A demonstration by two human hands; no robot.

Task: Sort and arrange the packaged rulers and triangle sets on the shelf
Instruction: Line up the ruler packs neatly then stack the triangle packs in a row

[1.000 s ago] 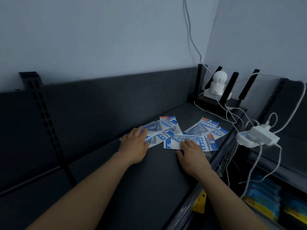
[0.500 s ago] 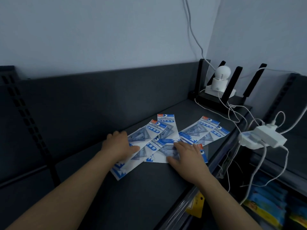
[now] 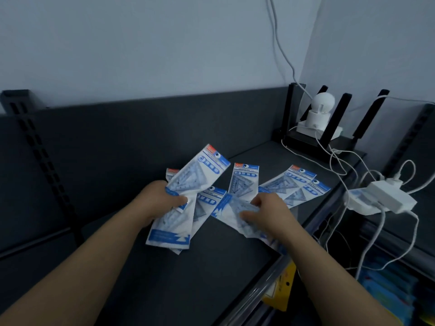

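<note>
left hand (image 3: 162, 201) grips raised packet (image 3: 200, 172) | right hand (image 3: 270, 215) pinches front packet (image 3: 235, 211) near shelf edge (image 3: 254, 288)

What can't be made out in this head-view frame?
- Head view: how many packs the left hand grips; the top triangle-set pack covers them.
- Head view: print on the crumpled pack the right hand pinches; blurred.
- Head view: yellow tag; the shelf rail hides part, text too small.

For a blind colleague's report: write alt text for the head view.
The left hand grips a blue-and-white plastic packet of triangle rulers above a dark grey shelf; the right hand pinches another such packet. More packets lie fanned behind, and a round white camera stands in the corner.
</note>
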